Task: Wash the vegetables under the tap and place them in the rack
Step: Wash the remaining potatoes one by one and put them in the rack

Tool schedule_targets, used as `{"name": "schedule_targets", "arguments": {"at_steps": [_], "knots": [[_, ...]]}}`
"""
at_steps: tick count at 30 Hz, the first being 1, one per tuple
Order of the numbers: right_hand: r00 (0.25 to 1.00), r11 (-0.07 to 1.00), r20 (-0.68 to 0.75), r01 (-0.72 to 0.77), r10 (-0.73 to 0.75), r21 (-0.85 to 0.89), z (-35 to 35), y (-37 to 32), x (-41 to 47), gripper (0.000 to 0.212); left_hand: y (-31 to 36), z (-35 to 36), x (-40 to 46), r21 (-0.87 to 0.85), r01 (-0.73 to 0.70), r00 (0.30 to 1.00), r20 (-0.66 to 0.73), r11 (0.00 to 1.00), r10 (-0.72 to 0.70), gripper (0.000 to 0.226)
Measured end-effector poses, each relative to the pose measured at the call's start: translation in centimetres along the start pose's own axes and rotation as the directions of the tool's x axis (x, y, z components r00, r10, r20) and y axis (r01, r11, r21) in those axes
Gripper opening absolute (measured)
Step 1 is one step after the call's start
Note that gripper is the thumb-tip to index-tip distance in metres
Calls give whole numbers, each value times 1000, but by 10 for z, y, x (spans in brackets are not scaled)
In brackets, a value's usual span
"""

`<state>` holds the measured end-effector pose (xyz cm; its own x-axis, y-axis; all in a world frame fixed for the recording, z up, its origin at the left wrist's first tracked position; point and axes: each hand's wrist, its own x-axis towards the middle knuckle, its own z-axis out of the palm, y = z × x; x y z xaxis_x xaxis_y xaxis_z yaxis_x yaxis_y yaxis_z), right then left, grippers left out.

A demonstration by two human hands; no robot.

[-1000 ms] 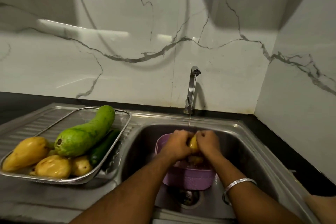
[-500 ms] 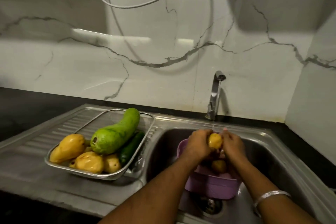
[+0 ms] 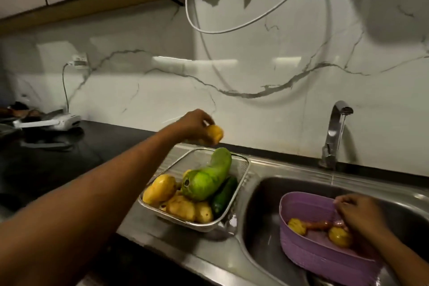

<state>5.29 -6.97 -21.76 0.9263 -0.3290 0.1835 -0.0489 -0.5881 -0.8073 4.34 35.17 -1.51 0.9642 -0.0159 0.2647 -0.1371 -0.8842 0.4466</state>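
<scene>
Swung away from the tap, the left hand (image 3: 193, 121) now pinches a yellow potato (image 3: 214, 134) in its fingers (image 3: 205, 123), above the rack's (image 3: 241, 177) far edge; the drop lies toward 6 o'clock. Right hand (image 3: 358, 213), fingers curled on another potato (image 3: 340, 237), dips into the purple basket (image 3: 325, 260).

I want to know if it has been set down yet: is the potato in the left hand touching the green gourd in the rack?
Apart. The head view shows the potato in the left hand, with wall and sink edge visible between it and the green gourd below.
</scene>
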Motion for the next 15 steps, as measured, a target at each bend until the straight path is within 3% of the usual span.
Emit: {"name": "schedule_targets", "arguments": {"at_steps": [3,8,10,13,15], "knots": [[999,1000,24,-23,23,-6,0,-4,-3,7,-50,0,-4,14,134,989,68,991,-135,57],[997,999,61,-34,35,-28,0,-9,-6,5,-71,31,-10,-191,174,979,142,966,-148,64],[996,999,76,-35,37,-30,-4,-12,-9,6,-71,37,-4,-241,161,986,80,957,-146,57],[998,999,64,-27,29,-28,-8,-15,-11,6,-54,32,2,-330,93,982,-123,939,-140,42],[998,999,55,-35,36,-21,-8,-14,-10,7,-33,28,7,-355,57,984,-137,933,-112,35]]}}
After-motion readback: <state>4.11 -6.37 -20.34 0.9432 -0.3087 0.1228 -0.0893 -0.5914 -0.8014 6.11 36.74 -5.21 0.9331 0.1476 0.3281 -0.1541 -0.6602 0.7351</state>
